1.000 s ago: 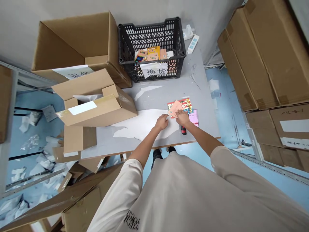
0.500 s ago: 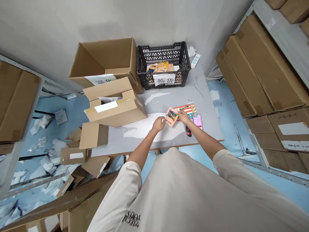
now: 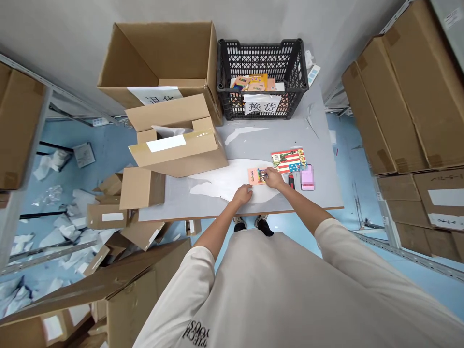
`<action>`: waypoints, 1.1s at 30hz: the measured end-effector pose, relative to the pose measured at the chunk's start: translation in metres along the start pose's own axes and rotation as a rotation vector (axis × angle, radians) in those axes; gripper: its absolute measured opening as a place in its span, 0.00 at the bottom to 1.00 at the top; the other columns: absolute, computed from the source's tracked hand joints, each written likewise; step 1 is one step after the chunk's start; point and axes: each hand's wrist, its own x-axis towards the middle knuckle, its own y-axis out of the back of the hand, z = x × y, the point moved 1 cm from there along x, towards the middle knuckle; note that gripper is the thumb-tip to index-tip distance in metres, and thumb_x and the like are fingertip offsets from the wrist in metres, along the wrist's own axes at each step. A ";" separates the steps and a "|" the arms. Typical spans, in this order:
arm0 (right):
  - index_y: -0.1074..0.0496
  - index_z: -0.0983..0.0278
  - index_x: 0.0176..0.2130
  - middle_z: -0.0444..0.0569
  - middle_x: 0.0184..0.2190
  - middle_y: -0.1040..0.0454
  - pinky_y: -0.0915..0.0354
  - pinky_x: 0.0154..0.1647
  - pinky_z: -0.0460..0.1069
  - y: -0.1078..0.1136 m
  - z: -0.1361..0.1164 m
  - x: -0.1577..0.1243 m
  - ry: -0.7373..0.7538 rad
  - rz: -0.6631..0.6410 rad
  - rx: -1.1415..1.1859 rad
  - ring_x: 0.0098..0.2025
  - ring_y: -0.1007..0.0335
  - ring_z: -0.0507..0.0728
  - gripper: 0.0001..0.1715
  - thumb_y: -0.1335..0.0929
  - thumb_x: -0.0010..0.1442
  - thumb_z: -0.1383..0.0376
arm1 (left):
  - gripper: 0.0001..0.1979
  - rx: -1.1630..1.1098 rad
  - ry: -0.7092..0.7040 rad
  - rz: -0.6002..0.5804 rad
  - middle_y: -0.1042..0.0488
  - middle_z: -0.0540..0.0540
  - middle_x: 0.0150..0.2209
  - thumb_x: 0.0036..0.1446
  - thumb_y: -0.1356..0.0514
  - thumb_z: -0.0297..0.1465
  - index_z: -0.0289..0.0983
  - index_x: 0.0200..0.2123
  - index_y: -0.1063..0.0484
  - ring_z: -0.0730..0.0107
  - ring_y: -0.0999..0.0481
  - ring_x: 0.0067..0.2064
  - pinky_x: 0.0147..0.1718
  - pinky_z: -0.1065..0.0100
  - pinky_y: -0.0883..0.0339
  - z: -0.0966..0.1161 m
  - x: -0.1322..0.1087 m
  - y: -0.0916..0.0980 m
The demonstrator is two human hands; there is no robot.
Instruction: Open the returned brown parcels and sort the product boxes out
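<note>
Small pink rectangular printed card (image 3: 254,177) is being pinched at one end by the right hand (image 3: 274,178) over torn white paper (image 3: 224,180).
The left hand (image 3: 242,194) is showing narrowly curled fingers just beside the card's near edge; whether they are gripping anything is not showing.

1 o'clock: 换货, white sign (image 3: 262,104) on black crate (image 3: 290,105) | 10–11: 退货, paper sheet (image 3: 154,93) on big carton (image 3: 155,50), bottoms hidden | 6–7: shirt (image 3: 275,285), "PIECH" legible, rest creased | 3: right-hand carton (image 3: 422,182), handwriting unclear | centre/1–2: pink card (image 3: 252,177), striped booklet (image 3: 290,157), print too small
</note>
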 end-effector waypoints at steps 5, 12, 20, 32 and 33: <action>0.20 0.60 0.64 0.59 0.78 0.35 0.46 0.78 0.70 -0.009 -0.001 0.013 0.133 -0.055 -0.120 0.79 0.44 0.73 0.28 0.32 0.67 0.71 | 0.24 -0.034 -0.019 -0.050 0.21 0.33 0.67 0.68 0.41 0.28 0.34 0.64 0.21 0.48 0.22 0.69 0.72 0.52 0.32 -0.001 0.002 -0.020; 0.21 0.59 0.67 0.62 0.67 0.26 0.29 0.66 0.63 -0.031 0.004 -0.005 -0.041 -0.096 -0.004 0.66 0.27 0.72 0.30 0.30 0.68 0.65 | 0.26 -0.089 0.010 -0.033 0.20 0.35 0.67 0.64 0.40 0.27 0.35 0.64 0.22 0.48 0.23 0.69 0.72 0.53 0.33 0.002 0.003 -0.019; 0.14 0.58 0.55 0.52 0.61 0.16 0.29 0.69 0.56 -0.057 -0.012 -0.009 -0.159 0.035 0.423 0.64 0.21 0.64 0.21 0.29 0.65 0.67 | 0.24 -0.227 0.134 0.062 0.18 0.37 0.62 0.64 0.38 0.26 0.38 0.63 0.26 0.50 0.18 0.62 0.64 0.55 0.27 -0.002 0.008 -0.016; 0.18 0.62 0.43 0.51 0.46 0.13 0.23 0.59 0.56 -0.048 -0.012 -0.024 -0.266 0.039 0.838 0.51 0.17 0.61 0.12 0.24 0.57 0.63 | 0.14 -0.593 0.265 0.371 0.20 0.46 0.41 0.53 0.33 0.22 0.40 0.42 0.26 0.63 0.20 0.45 0.53 0.60 0.23 -0.009 0.016 -0.017; 0.19 0.62 0.43 0.51 0.45 0.14 0.22 0.56 0.55 -0.045 -0.013 -0.027 -0.279 0.046 0.840 0.49 0.17 0.60 0.12 0.24 0.57 0.64 | 0.14 -0.630 0.256 0.368 0.20 0.47 0.39 0.53 0.32 0.23 0.40 0.42 0.26 0.64 0.20 0.43 0.51 0.60 0.23 -0.005 0.016 -0.016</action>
